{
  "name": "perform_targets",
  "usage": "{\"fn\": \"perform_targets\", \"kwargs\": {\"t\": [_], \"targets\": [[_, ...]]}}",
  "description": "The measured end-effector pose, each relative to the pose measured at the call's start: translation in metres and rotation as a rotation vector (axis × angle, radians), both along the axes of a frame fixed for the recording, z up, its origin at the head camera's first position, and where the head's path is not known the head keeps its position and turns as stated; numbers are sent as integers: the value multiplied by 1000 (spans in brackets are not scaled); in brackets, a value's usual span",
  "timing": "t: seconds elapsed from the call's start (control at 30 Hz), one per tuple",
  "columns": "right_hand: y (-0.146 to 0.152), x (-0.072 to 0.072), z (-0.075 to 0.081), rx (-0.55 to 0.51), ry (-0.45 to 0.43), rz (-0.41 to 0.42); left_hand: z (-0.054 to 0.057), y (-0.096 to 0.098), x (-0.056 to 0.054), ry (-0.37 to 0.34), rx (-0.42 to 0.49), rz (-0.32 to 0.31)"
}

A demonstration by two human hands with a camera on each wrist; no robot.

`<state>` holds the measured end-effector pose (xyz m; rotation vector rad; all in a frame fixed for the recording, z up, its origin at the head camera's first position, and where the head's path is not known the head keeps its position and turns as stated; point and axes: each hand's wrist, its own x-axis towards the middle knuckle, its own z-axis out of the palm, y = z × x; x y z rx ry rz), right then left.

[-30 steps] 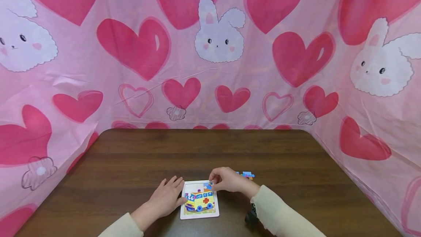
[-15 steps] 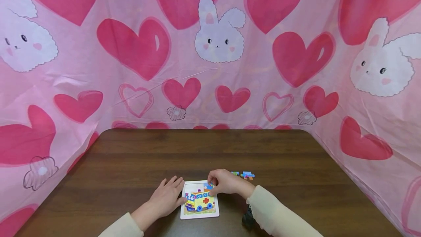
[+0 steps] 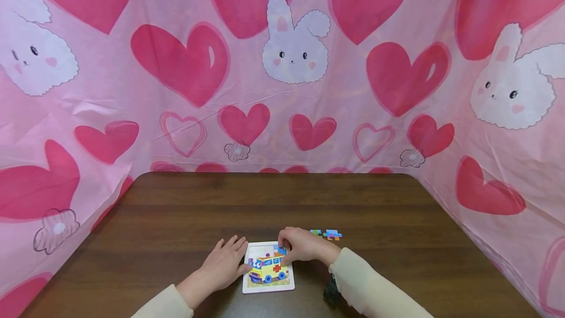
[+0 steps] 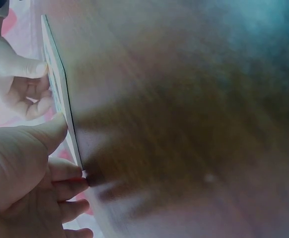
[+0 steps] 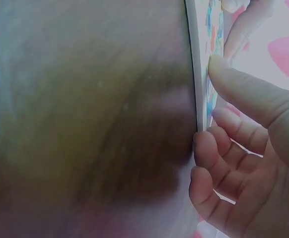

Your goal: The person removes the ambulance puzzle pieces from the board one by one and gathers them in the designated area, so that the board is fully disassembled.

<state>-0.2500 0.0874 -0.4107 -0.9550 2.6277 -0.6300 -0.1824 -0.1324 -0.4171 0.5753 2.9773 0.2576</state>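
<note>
A white-framed jigsaw puzzle (image 3: 269, 289) with a yellow ambulance picture lies on the table between the two hands. Its upper left part shows bare white backing. My left hand (image 3: 216, 267) rests at its left edge, fingers spread on the table and thumb on the frame. At the upper right corner is my right hand (image 3: 304, 245), with bent fingers. In the right wrist view its thumb (image 5: 229, 79) touches the picture side, apart from the fingers, which stand at the frame's end. A blue corner piece (image 3: 278, 249) lies in the frame under this hand, partly covered.
Two loose puzzle pieces lie behind the right hand: a blue and orange one (image 3: 332, 234) and a green and blue one (image 3: 315, 232), partly hidden. The brown wooden table (image 3: 212, 200) meets a pink cloth (image 3: 194, 131) printed with hearts and rabbits.
My right hand has shifted slightly left at the puzzle's corner, its thumb lower over the picture. The green and blue loose piece has come into view. My left hand stays in place.
</note>
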Motion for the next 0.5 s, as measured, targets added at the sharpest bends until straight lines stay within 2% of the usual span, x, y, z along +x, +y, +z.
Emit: {"fn": "perform_targets", "kwargs": {"t": [0.5], "targets": [[1, 2, 1, -48, -51, 79, -1, 1, 0, 1, -4, 10]]}}
